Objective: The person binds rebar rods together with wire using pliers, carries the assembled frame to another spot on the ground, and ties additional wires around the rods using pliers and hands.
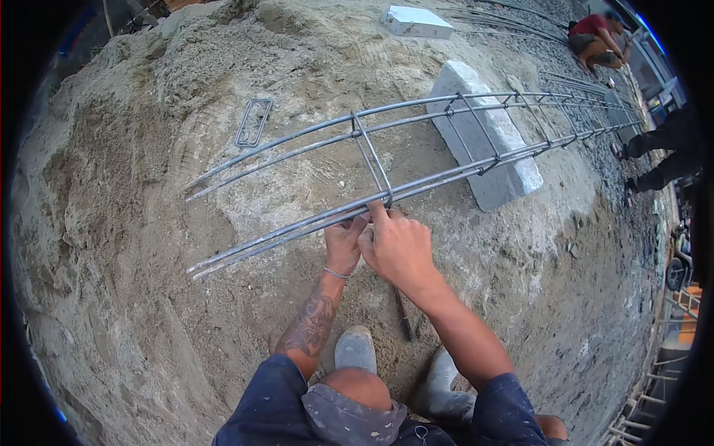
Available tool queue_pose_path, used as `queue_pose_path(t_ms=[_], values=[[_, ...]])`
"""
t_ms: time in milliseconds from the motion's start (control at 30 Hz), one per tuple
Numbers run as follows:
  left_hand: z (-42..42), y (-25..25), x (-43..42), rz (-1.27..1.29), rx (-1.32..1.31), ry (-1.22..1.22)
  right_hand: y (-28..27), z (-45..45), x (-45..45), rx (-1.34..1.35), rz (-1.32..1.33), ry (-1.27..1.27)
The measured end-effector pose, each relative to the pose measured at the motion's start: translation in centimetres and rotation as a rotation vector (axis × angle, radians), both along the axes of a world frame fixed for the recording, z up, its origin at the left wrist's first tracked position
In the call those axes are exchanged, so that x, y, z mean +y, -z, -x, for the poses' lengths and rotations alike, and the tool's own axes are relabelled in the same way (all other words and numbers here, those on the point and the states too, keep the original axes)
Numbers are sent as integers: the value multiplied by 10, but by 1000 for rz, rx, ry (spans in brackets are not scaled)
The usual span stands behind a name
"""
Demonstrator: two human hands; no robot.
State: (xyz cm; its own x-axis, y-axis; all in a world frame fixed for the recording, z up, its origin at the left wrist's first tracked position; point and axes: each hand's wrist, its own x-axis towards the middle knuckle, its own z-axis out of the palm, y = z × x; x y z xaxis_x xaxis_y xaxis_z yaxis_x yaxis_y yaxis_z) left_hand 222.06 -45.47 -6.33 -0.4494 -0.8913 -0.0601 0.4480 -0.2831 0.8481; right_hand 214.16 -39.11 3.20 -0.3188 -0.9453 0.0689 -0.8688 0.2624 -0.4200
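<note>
A long rebar cage [297, 223] of parallel steel bars runs from the left centre to the upper right, with rectangular stirrups [373, 160] around it. At its near lower bars, by one stirrup's corner, both hands meet. My left hand [344, 241] has its fingers pressed together under the bars. My right hand [398, 245] is closed beside it, with the index finger up against the bar. Whatever either hand pinches is hidden or too small to name. A thin dark tool [403, 316] points down below my right hand.
A pale block [483, 137] supports the cage; another block [416, 22] lies behind. Loose stirrups [253, 123] rest on the sand at left. A person [597, 39] crouches at upper right, and another person's dark-trousered legs [658, 152] stand near the cage's far end.
</note>
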Motion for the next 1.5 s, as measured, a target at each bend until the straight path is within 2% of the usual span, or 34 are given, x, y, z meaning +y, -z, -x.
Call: queue_pose_path(t_ms=[33,67,100,133,167,233,300,400,467,500,567,600,633,667,700,733,767,800,867,900,1033,1100,1167,1200,1233,1300,1333,1400,1500], values=[[1,-3,4,-16,-11,1,9,-4,5,-29,151,12],[3,-6,5,68,-40,-61,15,-11,13,-41,139,11],[4,-7,7,156,-69,-124,19,-18,23,-175,303,76],[7,-6,8,131,-124,-122,22,-20,27,-305,473,141],[9,-8,12,131,-125,-127,27,-16,27,-307,473,136],[11,-12,27,255,-390,-176,42,-6,29,-604,445,422],[17,-11,45,271,-365,-236,54,8,26,-607,433,419],[18,-39,57,397,-542,-316,53,20,20,-670,469,293],[17,-48,60,450,-571,-324,33,23,19,-1198,257,331],[16,-50,60,506,-601,-332,32,25,19,-1196,258,332],[14,-48,57,517,-598,-290,32,28,17,-1440,268,379],[12,-48,55,525,-598,-250,33,28,16,-1442,269,372],[9,-49,54,526,-602,-255,34,27,16,-1252,304,352],[3,-52,54,677,-611,-277,35,26,17,-1063,336,334],[-1,-55,52,829,-616,-298,35,24,16,-1066,337,332],[-5,-59,48,830,-621,-299,33,21,16,-1022,358,357],[-10,-63,42,948,-765,-403,30,18,17,-980,375,385],[-13,-67,39,1067,-910,-507,24,17,18,-988,371,387],[-13,-73,38,1118,-1022,-437,11,22,16,-1268,436,496],[-11,-75,38,1166,-1121,-362,11,23,14,-1269,435,491],[-6,-85,36,1094,-1157,-229,8,30,14,-1189,495,236],[-3,-83,29,1098,-1151,-262,9,32,19,-1141,536,165],[1,-81,19,1206,-1127,-250,9,43,16,-500,507,57],[3,-81,16,1184,-1076,-267,7,48,14,-283,524,61],[5,-79,13,1192,-1074,-268,8,52,12,-283,532,63],[9,-73,9,1139,-966,-324,16,56,8,-62,601,57],[11,-74,10,1140,-969,-322,20,56,4,-66,601,57],[16,-79,14,1118,-1014,-397,27,57,0,-99,763,92],[21,-78,14,1089,-1037,-404,32,57,0,-30,739,139]])
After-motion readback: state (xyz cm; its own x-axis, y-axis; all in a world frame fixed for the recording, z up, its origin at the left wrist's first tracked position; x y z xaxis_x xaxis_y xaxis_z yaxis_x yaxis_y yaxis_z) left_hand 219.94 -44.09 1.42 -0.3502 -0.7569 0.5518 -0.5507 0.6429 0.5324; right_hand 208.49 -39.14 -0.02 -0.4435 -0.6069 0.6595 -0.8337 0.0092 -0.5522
